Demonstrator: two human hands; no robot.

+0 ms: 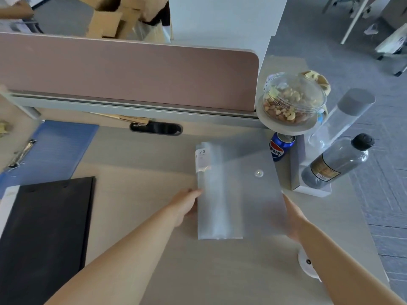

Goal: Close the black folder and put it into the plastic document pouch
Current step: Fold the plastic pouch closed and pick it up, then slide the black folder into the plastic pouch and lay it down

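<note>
The black folder lies closed on the desk at the lower left, a strip of white paper showing along its left side. The translucent plastic document pouch with a snap button is held a little above the middle of the desk. My left hand grips its left edge, fingers partly hidden behind the plastic. My right hand holds its right edge, fingers also behind the pouch. The pouch's left part looks folded over, with a small label reading 20 near its top.
A blue clipboard folder lies behind the black one. To the right stand a Pepsi can, a dark-capped bottle, a clear bottle, a jar of nuts and a white box. A pink divider bounds the back.
</note>
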